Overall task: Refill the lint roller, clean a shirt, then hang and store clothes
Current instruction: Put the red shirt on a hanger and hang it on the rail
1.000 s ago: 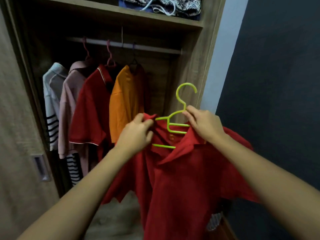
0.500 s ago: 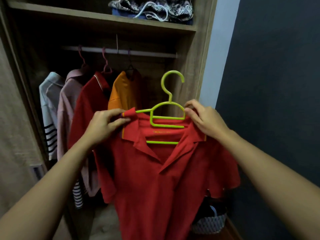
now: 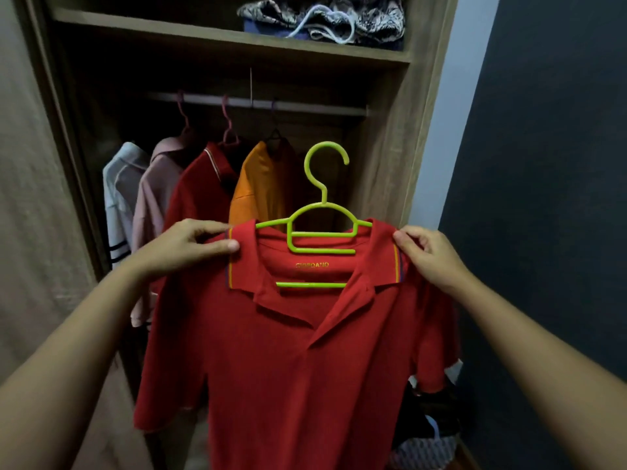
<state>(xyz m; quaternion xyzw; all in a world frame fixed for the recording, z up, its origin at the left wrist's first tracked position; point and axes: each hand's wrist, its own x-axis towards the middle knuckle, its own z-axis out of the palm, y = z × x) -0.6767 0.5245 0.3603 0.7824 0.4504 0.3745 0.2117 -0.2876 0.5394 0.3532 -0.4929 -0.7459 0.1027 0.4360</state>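
Red polo shirt [image 3: 288, 368]: on green hanger [image 3: 320, 228], front facing near, long axis vertical, hook opening right. Left hand [image 3: 190, 249] pinches left shoulder; right hand [image 3: 431, 256] pinches right shoulder. Held between both hands, near the open wardrobe [image 3: 390, 164].

The shirt [image 3: 288, 368] sits on the hanger [image 3: 322, 234], before hung garments [image 3: 261, 188] on the rail [image 3: 315, 106] below the shelf [image 3: 169, 32]

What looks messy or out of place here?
Little stands out. The red shirt sits evenly on the green hanger, left hand and right hand pinching its shoulders. Only the patterned bundle on the top shelf looks crumpled, a white cord looping loose.
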